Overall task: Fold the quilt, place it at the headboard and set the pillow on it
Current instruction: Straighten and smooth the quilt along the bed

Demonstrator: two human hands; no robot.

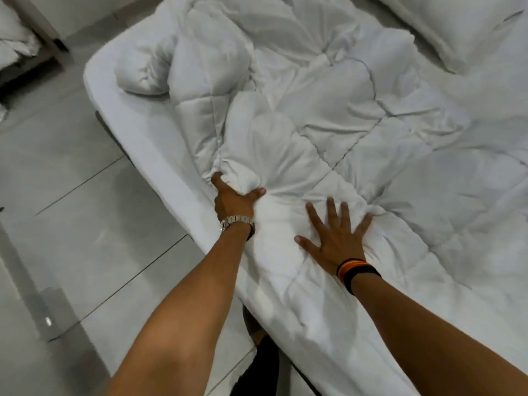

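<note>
A white stitched quilt [328, 115] lies crumpled over the bed, bunched in thick folds toward the far left corner. My left hand [233, 200], with a metal watch on the wrist, grips a gathered bunch of the quilt at the bed's near side edge. My right hand [335, 235], with dark bands on the wrist, presses flat on the quilt with its fingers spread, a little to the right of the left hand. A white pillow [457, 27] rests at the top right, beyond the quilt.
The mattress [134, 124] edge runs diagonally from upper left to lower right, with a pale tiled floor [85, 224] on its left. A second piece of furniture with white bedding [17, 44] stands at the far left. A dark shape shows under the bed edge below my arms.
</note>
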